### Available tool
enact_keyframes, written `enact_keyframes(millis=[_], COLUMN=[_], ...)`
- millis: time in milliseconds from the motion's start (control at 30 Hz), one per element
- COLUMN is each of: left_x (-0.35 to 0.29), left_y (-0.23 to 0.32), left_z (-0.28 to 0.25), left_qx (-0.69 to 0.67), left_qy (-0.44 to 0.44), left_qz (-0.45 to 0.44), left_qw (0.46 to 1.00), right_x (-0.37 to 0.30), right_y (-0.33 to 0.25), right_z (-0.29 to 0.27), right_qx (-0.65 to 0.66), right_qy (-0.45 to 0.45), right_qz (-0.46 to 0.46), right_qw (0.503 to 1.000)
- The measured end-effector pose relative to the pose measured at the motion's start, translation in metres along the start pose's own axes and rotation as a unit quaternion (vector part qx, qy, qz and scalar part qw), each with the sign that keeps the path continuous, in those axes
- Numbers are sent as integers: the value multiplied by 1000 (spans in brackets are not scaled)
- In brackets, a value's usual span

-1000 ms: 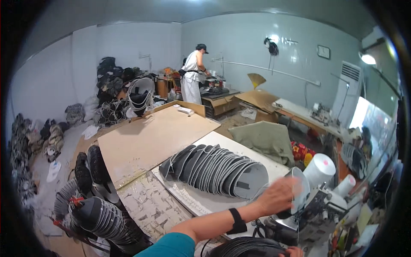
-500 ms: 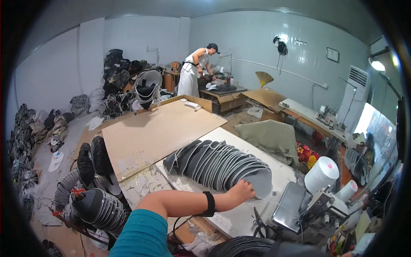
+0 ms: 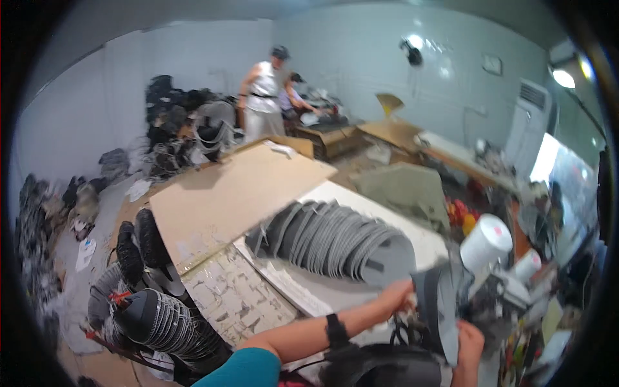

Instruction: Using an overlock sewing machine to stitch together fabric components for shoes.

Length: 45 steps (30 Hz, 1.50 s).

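A curved grey cap piece (image 3: 436, 309), dark on one face and light on the other, is held upright between my hands at the lower right. My left hand (image 3: 396, 299), closed, pinches its left edge. On the other side my right hand (image 3: 471, 343) has its fingers closed at the right edge. Just beyond my left forearm, a long nested stack of similar grey cap pieces (image 3: 329, 240) lies on its side on the white tabletop (image 3: 422, 233). Motion blur hides fine detail of the fingers.
A white thread cone (image 3: 486, 244) stands right of my hands, by a blurred sewing machine (image 3: 512, 291). Dark stacked pieces (image 3: 380, 366) sit close below my left forearm. More stacks (image 3: 158, 322) stand at lower left. Two people, one standing (image 3: 263, 93), are at the back.
My left hand has moved right, away from the stack's near end, and now grips a cap piece. My right hand has come into view on it. The standing person has straightened, revealing a second person.
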<state>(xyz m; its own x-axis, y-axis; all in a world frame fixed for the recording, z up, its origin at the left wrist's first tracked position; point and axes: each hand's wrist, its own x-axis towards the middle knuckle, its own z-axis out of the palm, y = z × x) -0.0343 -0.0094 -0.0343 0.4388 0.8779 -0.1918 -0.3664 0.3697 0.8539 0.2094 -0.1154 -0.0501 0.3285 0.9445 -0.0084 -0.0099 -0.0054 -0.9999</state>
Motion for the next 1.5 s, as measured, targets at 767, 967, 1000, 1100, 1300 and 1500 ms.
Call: enact_keyframes(millis=[767, 967, 1000, 1100, 1300, 1500], left_x=[-44, -59, -42, -15, -4, 28], left_y=[11, 7, 1, -21, 7, -3], left_z=[17, 15, 12, 32, 24, 33], left_qx=[289, 529, 636, 474, 512, 475], left_qy=[-8, -50, -78, -135, -57, 71], left_qz=[18, 60, -9, 274, 236, 498], left_qw=[957, 845, 767, 825, 824, 722], right_x=[-6, 10, -3, -16, -20, -13], right_y=[-9, 9, -8, -7, -22, -34], right_z=[30, 29, 34, 6, 17, 48], right_qx=[-402, -257, -232, -158, -283, -338], right_qy=[83, -41, -57, -28, -28, 13], right_qz=[-333, -318, -131, -211, -291, -366], right_qw=[849, 912, 962, 964, 913, 867])
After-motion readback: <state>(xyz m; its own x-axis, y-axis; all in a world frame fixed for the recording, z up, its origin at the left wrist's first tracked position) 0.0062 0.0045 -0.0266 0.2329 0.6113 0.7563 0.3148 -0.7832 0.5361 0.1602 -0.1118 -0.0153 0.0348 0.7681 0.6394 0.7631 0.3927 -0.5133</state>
